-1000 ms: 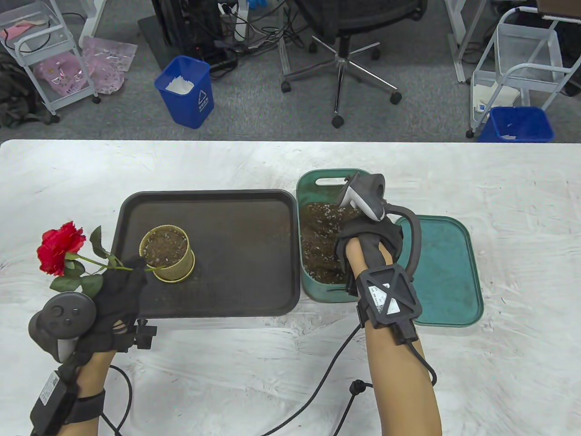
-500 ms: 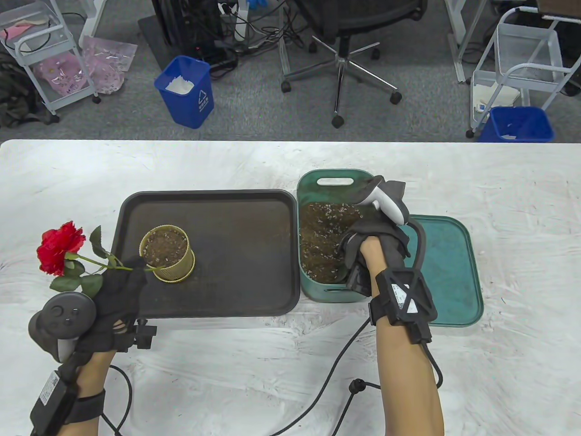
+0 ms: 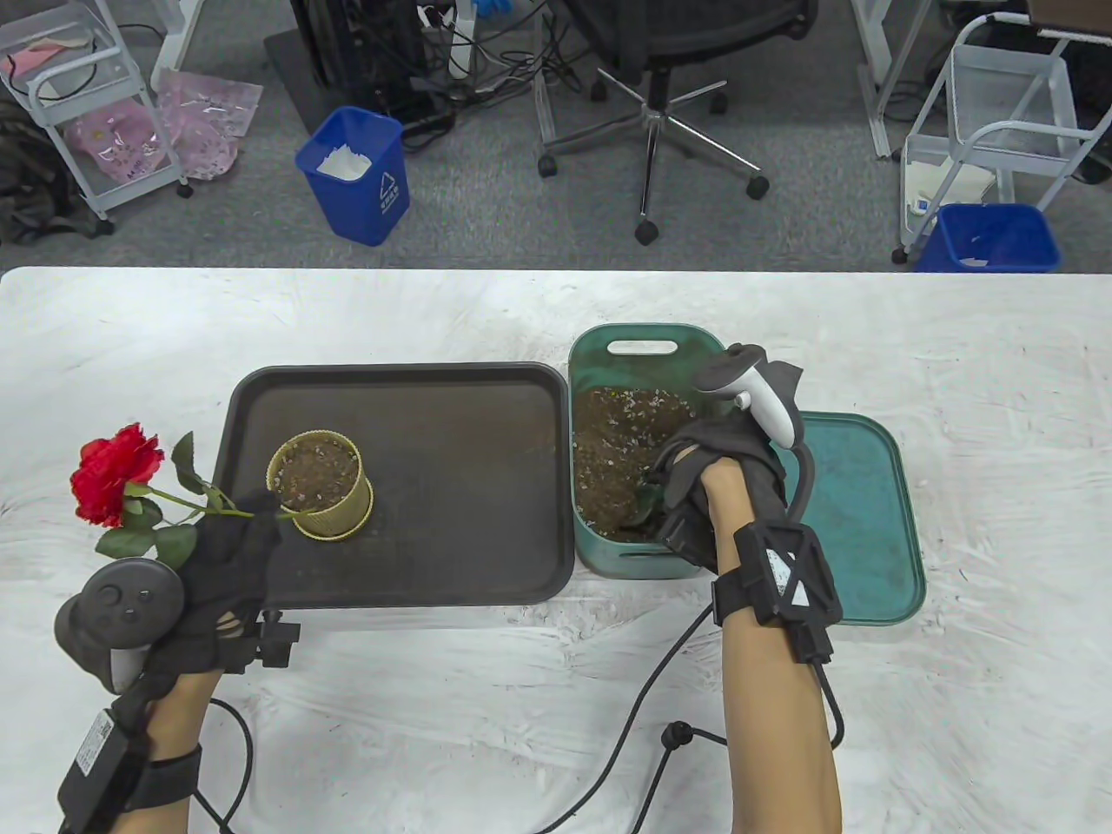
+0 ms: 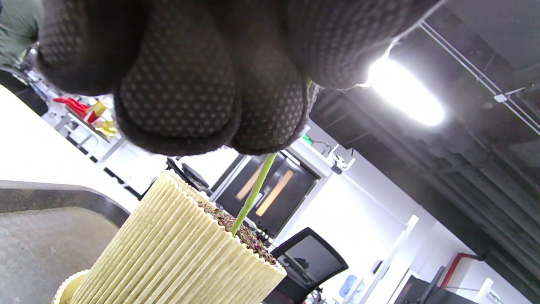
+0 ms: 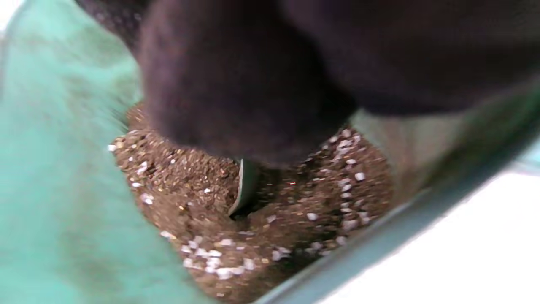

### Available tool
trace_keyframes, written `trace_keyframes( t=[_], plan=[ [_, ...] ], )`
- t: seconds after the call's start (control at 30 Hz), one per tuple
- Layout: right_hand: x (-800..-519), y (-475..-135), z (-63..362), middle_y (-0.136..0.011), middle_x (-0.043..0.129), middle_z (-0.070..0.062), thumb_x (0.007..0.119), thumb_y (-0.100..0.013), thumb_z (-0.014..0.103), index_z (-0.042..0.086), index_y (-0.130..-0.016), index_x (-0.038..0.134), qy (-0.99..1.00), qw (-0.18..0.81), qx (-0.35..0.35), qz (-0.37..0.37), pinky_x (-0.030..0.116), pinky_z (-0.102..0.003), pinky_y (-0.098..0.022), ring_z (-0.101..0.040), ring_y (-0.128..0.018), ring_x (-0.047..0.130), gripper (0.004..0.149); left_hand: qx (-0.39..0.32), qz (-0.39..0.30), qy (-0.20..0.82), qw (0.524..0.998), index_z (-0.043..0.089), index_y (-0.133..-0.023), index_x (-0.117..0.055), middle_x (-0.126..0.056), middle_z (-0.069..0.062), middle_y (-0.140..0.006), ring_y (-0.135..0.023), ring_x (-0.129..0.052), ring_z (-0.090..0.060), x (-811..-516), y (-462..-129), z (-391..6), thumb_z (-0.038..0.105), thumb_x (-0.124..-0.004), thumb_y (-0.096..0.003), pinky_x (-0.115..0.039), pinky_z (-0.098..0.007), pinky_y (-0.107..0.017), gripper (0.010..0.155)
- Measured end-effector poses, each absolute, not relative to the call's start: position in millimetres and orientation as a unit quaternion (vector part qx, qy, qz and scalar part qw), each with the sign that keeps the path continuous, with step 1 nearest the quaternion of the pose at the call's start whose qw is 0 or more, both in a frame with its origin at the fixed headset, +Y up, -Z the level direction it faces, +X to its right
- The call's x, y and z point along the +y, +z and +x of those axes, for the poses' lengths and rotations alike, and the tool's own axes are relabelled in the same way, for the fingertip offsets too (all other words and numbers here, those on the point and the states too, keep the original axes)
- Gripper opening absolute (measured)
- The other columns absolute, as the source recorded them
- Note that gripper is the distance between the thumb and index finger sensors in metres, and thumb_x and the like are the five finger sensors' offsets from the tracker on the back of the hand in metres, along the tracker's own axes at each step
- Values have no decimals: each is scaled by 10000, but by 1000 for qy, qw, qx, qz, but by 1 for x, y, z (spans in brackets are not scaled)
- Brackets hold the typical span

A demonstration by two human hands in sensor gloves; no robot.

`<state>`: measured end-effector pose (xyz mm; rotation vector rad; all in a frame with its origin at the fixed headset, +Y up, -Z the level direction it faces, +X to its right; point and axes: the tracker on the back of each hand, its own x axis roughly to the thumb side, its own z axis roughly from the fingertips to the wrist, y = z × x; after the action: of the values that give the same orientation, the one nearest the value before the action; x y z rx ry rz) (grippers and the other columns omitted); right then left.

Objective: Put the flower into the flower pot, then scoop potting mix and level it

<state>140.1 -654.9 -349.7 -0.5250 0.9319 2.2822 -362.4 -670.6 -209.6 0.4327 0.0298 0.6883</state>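
A red rose [image 3: 115, 473] leans out to the left, its green stem [image 4: 253, 194] pinched by my left hand [image 3: 230, 556] and its lower end stuck in the soil of the ribbed cream flower pot [image 3: 323, 486]. In the left wrist view the gloved fingers [image 4: 181, 84] close just above the pot [image 4: 168, 253]. My right hand [image 3: 704, 486] is down in the green bin [image 3: 643, 334] of potting mix [image 3: 608, 452], gripping a small green scoop [image 3: 647, 502]. The scoop blade [image 5: 244, 185] is dug into the mix [image 5: 190, 190]; its handle is hidden under the glove [image 5: 253, 84].
The pot stands at the left of a dark tray [image 3: 469, 486]. The bin's green lid [image 3: 856, 521] lies flat just right of the bin. A black cable [image 3: 643, 695] trails over the white table toward the near edge.
My right hand has shifted right and toward the bin's near end, its wrist turning so the tracker swung right. The scoop now digs into the mix. The left hand and rose have not moved.
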Motion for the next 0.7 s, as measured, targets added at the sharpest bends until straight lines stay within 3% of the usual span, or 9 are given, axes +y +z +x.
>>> trace_keyframes(
  t=[0.47, 0.7],
  plan=[
    [-670, -348, 136, -603, 954, -197, 762, -401, 305, -14, -839, 727, 821, 410, 353, -182, 967, -367, -84, -216, -218, 1066, 543, 14, 210, 334, 919, 162, -762, -938, -1051, -19, -554, -337, -1093, -258, -671, -210, -362, 404, -811, -388, -917, -425, -357, 464],
    [-665, -336, 149, -598, 959, -192, 730, -400, 296, -9, -826, 731, 791, 484, 318, -198, 987, -376, -83, -220, -227, 1084, 524, 13, 211, 332, 919, 162, -761, -939, -1051, -15, -553, -337, -1094, -256, -671, -210, -362, 404, -812, -387, -917, -424, -355, 463]
  ],
)
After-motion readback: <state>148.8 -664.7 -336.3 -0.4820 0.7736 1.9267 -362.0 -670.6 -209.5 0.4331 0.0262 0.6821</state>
